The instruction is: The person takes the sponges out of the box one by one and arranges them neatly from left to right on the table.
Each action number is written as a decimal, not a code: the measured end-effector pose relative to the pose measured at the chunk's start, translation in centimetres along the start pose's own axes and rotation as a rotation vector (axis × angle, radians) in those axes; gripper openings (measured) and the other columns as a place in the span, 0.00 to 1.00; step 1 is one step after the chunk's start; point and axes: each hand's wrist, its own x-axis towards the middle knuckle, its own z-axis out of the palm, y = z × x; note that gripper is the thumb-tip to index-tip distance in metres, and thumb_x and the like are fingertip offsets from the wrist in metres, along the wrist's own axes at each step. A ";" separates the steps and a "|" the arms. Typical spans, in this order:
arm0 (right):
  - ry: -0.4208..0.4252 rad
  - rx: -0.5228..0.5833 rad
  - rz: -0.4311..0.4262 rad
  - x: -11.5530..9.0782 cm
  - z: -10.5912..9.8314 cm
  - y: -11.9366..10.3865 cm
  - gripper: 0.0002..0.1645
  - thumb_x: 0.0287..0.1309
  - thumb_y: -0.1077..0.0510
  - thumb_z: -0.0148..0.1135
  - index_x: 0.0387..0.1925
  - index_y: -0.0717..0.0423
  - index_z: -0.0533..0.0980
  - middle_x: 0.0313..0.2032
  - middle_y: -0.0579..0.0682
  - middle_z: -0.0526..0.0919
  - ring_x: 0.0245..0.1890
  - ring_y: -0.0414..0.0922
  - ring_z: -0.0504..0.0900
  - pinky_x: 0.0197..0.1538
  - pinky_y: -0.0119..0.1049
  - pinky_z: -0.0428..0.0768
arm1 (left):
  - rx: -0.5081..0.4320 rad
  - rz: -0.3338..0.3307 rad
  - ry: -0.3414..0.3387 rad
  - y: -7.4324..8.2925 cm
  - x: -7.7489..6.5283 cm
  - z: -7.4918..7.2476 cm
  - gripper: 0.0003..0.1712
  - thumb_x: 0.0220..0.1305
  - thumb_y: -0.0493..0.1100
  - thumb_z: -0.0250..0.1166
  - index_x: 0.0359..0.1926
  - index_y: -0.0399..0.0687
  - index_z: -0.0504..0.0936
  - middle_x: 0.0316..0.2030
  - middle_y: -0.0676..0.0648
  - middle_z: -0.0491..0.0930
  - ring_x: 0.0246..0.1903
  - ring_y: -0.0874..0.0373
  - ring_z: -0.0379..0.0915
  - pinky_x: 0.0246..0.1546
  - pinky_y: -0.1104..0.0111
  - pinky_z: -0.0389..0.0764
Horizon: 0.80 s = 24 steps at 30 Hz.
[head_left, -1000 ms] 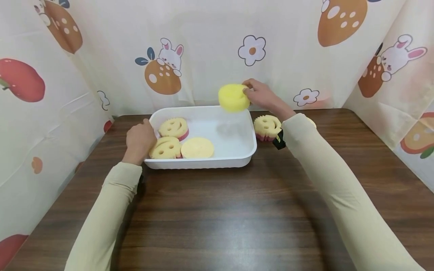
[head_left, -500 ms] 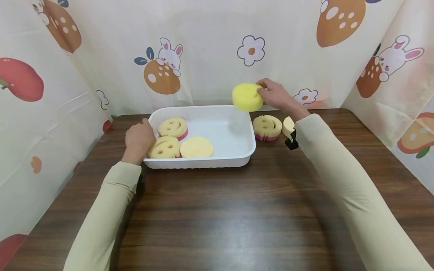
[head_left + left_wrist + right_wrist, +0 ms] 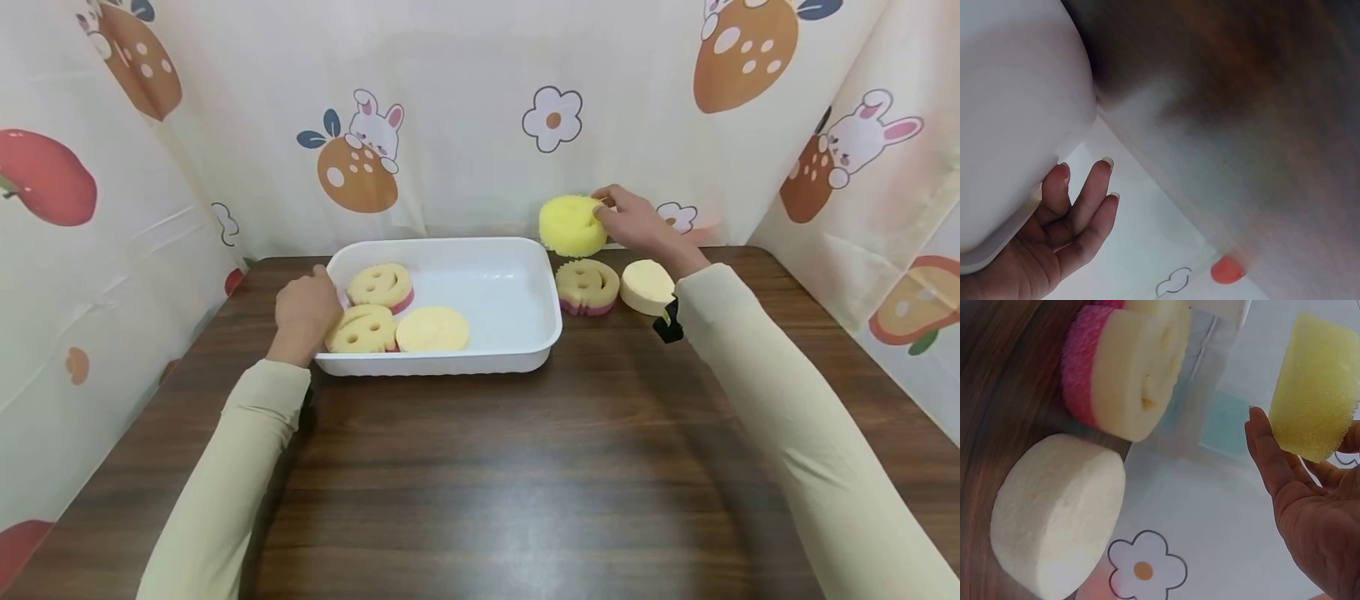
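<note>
My right hand [image 3: 637,221] pinches a bright yellow smiley-face sponge [image 3: 568,229] by its right side. It is up off the table, behind the tray's right end; in the right wrist view the yellow sponge [image 3: 1316,387] sits between thumb and fingers. My left hand [image 3: 306,308] grips the left rim of a white tray [image 3: 495,362]. The left wrist view shows that hand's fingers [image 3: 1088,200] curled outside the tray wall [image 3: 1016,112]. Inside the tray, at its left, lie two smiley sponges [image 3: 381,285] with pink undersides and a plain round cream sponge [image 3: 432,330].
Right of the tray, a smiley sponge [image 3: 588,285] with a pink underside and a plain cream sponge [image 3: 647,286] rest on the dark wooden table [image 3: 480,467]. A printed curtain [image 3: 465,150] hangs close behind the table and along both sides.
My right hand has carried the yellow sponge rightward, from over the tray to behind the smiley sponge on the table. My left hand keeps its place on the rim.
</note>
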 end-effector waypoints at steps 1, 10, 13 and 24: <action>0.003 0.001 0.001 0.0 0.0 0.2 0.35 0.76 0.46 0.33 0.77 0.55 0.50 0.75 0.62 0.56 0.65 0.60 0.74 0.69 0.56 0.69 | -0.001 -0.001 0.003 -0.1 0.0 0.1 0.29 0.69 0.44 0.48 0.61 0.23 0.62 0.40 0.24 0.79 0.37 0.34 0.80 0.35 0.47 0.82; 0.025 -0.042 0.022 -0.3 -0.4 2.2 0.35 0.75 0.46 0.32 0.76 0.57 0.51 0.75 0.65 0.57 0.70 0.62 0.65 0.73 0.63 0.56 | 0.002 0.005 0.018 -0.3 0.3 0.3 0.27 0.68 0.43 0.47 0.59 0.24 0.63 0.39 0.24 0.79 0.36 0.33 0.80 0.35 0.46 0.82; 0.020 -0.028 0.029 -0.6 -0.5 3.0 0.35 0.75 0.46 0.31 0.76 0.57 0.50 0.74 0.65 0.57 0.70 0.62 0.64 0.68 0.59 0.68 | -0.001 0.000 0.003 -0.1 0.2 0.3 0.28 0.69 0.43 0.47 0.61 0.24 0.62 0.40 0.24 0.79 0.36 0.34 0.80 0.35 0.47 0.82; -0.028 0.001 0.050 -1.3 -1.2 4.9 0.36 0.75 0.45 0.28 0.78 0.56 0.46 0.74 0.65 0.56 0.69 0.59 0.65 0.68 0.58 0.67 | -0.003 0.002 0.016 0.1 -0.2 0.2 0.26 0.70 0.44 0.46 0.58 0.24 0.63 0.41 0.23 0.78 0.38 0.32 0.80 0.36 0.45 0.81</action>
